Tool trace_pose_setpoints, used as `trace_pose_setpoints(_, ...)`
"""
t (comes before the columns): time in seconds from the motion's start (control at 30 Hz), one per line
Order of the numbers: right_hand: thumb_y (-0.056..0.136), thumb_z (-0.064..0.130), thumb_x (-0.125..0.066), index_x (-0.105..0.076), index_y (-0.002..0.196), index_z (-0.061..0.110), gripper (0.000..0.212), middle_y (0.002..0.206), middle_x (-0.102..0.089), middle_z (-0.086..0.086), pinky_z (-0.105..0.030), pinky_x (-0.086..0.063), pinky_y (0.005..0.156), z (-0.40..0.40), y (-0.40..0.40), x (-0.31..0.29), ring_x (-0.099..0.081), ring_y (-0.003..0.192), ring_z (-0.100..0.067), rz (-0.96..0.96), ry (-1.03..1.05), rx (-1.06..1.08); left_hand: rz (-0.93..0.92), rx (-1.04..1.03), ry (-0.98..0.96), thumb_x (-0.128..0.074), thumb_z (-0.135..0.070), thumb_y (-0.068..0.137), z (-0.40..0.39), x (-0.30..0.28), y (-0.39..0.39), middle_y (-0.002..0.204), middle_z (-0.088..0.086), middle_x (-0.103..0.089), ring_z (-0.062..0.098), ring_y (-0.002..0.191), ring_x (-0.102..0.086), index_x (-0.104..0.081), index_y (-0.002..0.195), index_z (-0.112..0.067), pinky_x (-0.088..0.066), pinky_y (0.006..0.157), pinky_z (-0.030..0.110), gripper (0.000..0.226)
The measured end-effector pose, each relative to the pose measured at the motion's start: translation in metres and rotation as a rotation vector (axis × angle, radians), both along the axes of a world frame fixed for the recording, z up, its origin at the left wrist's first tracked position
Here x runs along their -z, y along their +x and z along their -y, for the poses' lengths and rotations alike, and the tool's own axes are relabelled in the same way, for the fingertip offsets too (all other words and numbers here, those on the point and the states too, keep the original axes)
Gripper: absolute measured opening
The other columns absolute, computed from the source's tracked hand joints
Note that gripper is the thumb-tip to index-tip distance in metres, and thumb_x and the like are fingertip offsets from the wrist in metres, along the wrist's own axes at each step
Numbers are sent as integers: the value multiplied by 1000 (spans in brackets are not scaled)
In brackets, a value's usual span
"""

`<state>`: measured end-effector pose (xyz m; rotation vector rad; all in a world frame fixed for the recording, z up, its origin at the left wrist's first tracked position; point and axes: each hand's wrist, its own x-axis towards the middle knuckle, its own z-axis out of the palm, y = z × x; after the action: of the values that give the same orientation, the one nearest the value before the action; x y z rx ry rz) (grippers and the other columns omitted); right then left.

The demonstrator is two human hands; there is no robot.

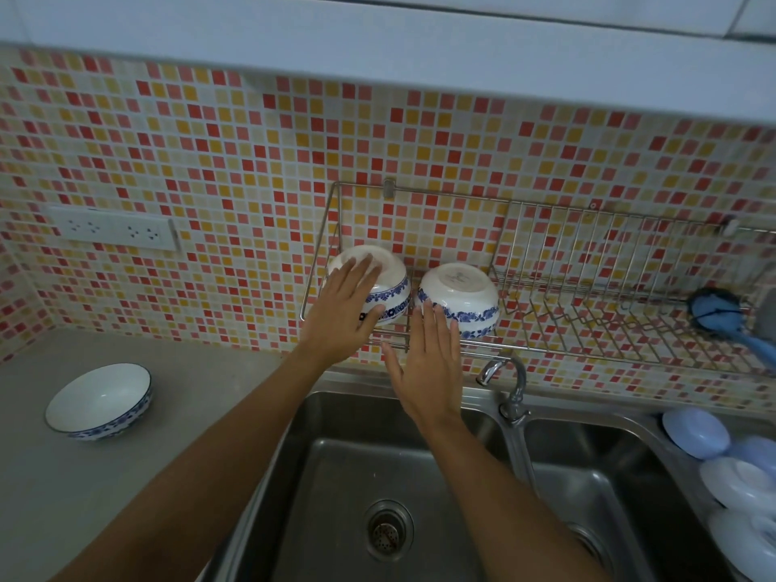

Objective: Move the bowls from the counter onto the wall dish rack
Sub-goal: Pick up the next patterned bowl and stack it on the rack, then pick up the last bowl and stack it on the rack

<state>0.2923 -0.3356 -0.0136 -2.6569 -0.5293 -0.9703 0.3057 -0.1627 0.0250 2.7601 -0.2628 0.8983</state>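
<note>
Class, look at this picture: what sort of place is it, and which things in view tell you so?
Most likely a home kitchen. A stainless steel double sink with a chrome tap sits below a mosaic-tiled wall, a wire wall dish rack holds two upturned blue-patterned white bowls, and a third bowl stands on the grey counter.

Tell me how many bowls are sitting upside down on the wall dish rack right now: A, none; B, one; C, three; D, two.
D: two blue-patterned bowls rest upside down side by side on the wall dish rack, the left bowl under the left hand and the right bowl just beyond the right hand; a third bowl sits upright on the counter.
</note>
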Motion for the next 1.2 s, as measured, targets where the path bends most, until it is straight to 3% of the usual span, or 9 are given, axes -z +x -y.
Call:
trace_pose_setpoints(0.17, 96, 60, -32, -29, 148, 4, 76, 154, -31, -15, -39, -5, 120, -2, -6, -7, -20, 146, -25, -74, -3, 35, 47, -4, -7, -29, -38, 100, -7, 14, -23, 149, 8, -41, 24, 141, -33, -39, 142, -17, -22, 118, 49, 48)
trace_pose_setpoints(0.27, 96, 60, -27, -27, 148, 1, 78, 154, -30, -17, -40, -10, 120, -1, -9, -11, -21, 146, -26, -103, -6, 34, -56, -31, 78, -16, -43, 99, -11, 16, -34, 158, 0, -20, 17, 147, -16, -19, 149, -23, -2, 120, 43, 54)
trace_pose_setpoints(0.37, 96, 60, -27, -26, 147, -1, 79, 154, -29, -20, -41, -12, 120, -4, -10, -16, -21, 146, -29, -132, -5, 49, -149, -54, 100, -9, -48, 97, -11, 12, -36, 160, -4, -3, 12, 147, -1, -3, 150, -25, -1, 121, 44, 57)
trace_pose_setpoints(0.57, 94, 65, -18, -21, 148, -1, 86, 156, -23, -20, -40, -7, 121, -9, -9, -28, -16, 147, -28, -249, -19, 98, -281, -90, 112, -5, -51, 97, -6, 4, -36, 161, -2, 6, 18, 148, 5, 2, 151, -23, 2, 121, 46, 61)
trace_pose_setpoints(0.7, 97, 57, -26, -23, 150, 6, 74, 158, -20, -17, -47, -7, 121, -6, -14, -14, -12, 148, -29, -153, -2, 65, -233, -92, 117, 6, -53, 93, -11, 11, -52, 161, 2, 2, 20, 148, 5, 0, 151, -19, 8, 119, 39, 67)
trace_pose_setpoints(0.83, 96, 51, -34, -7, 154, 16, 72, 161, 3, -18, -52, -11, 118, -19, -40, 14, 6, 148, -35, -133, 22, 39, -184, -56, 4, -11, -41, 101, -30, 35, -84, 160, -1, 6, 16, 147, 12, 3, 150, -24, 9, 119, 34, 54)
trace_pose_setpoints(0.93, 94, 49, -41, -7, 154, 25, 73, 159, 16, -18, -54, -25, 112, -48, -59, 37, 8, 146, -38, -224, 49, -10, -212, -118, 28, -17, -38, 102, -63, 63, -110, 159, 2, 8, 22, 147, 11, 4, 149, -25, 6, 119, 40, 54)
trace_pose_setpoints(1.03, 95, 50, -41, -13, 153, 27, 68, 159, 13, -19, -54, -23, 113, -92, -72, 62, 6, 146, -40, -340, -6, -84, -357, -249, -5, -6, -49, 97, -116, 85, -140, 160, 3, 10, 24, 145, 16, 4, 151, -25, 4, 119, 49, 59)
trace_pose_setpoints(1.2, 95, 45, -46, -26, 151, 20, 64, 159, -8, -22, -51, -17, 117, -191, -101, 86, -5, 147, -40, -494, -89, -247, -493, -502, -77, 3, -54, 94, -221, 113, -189, 158, 12, -19, 35, 145, -17, -20, 149, -19, -13, 113, 59, 70)
